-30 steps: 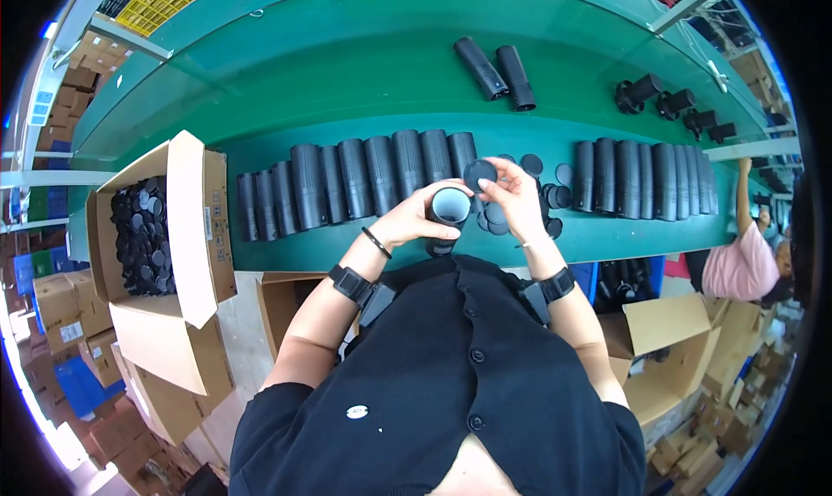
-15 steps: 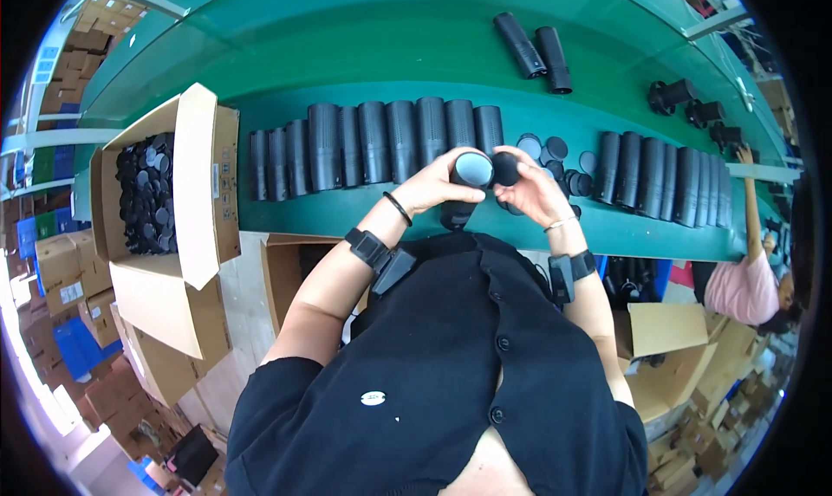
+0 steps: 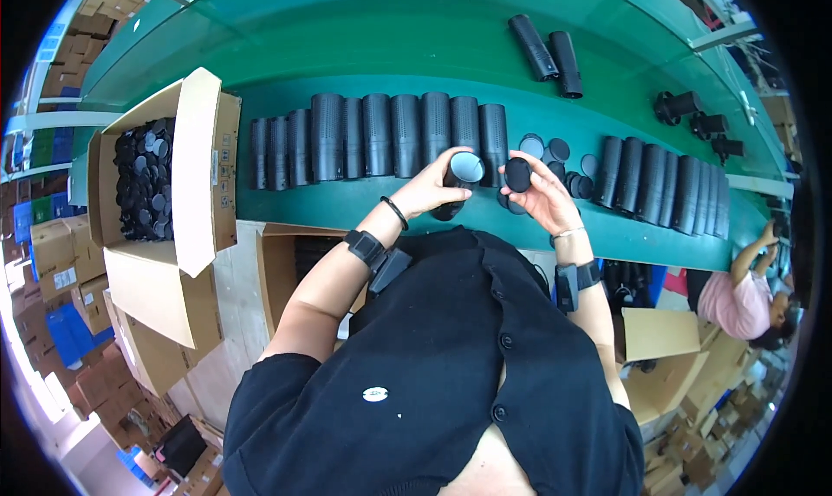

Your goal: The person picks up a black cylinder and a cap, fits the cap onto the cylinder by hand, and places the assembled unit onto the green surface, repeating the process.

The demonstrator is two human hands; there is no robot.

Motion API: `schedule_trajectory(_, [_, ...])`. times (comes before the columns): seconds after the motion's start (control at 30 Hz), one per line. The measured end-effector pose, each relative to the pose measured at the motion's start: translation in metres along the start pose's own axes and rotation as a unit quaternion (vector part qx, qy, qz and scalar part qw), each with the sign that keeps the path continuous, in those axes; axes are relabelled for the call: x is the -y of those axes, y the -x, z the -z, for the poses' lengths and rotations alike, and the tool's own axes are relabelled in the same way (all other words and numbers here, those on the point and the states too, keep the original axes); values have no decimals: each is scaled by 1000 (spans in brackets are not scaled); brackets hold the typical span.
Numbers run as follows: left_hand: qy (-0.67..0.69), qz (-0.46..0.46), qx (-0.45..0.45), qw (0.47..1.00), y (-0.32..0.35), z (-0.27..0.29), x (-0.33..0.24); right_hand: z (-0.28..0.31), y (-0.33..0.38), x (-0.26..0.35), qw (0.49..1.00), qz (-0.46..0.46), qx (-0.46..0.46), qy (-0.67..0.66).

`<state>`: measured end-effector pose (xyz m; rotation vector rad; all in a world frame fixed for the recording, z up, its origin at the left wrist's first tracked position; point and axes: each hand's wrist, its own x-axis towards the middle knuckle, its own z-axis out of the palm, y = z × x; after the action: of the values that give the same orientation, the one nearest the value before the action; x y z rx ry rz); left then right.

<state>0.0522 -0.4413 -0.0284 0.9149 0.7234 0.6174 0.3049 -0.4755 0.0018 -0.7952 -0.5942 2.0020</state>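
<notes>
My left hand (image 3: 431, 187) is closed round a black tube (image 3: 452, 205), whose open end shows a pale inside and tilts up toward me. Between the fingers of my right hand (image 3: 551, 201) is a round black cap (image 3: 518, 175), held apart from the tube, just to its right. Behind my hands, a row of black tubes (image 3: 377, 136) lies side by side on the green bench (image 3: 347, 203). Several loose round caps (image 3: 557, 150) are scattered beyond my right hand.
An open carton (image 3: 196, 175) full of black discs (image 3: 146, 180) stands at the left. More tubes (image 3: 663, 184) lie at the right, two tubes (image 3: 565, 64) farther back, and flanged black parts (image 3: 679, 106) beyond. A co-worker in pink (image 3: 737, 304) is at the far right.
The cap in my right hand has moved away from the tube's mouth to the right and turned its flat face toward me. My left hand and tube have shifted slightly left.
</notes>
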Motion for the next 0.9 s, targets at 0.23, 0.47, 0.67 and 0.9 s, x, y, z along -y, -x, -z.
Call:
schedule_trajectory(0.23, [-166,-21,-6,986,-3,-5,5,-5,-3,-8,995,-20,19,-96])
schedule_trajectory(0.47, [-238,9,-8,971,7,0,-11,-17,-2,3,998,-26,2,-55])
schedule_trajectory(0.67, [-231,-84,-39,968,4,-9,5,-43,-14,12,858,113,16,501])
schedule_trajectory(0.9, [-247,-68,-19,967,5,-9,4,-61,-23,14,786,138,13,603])
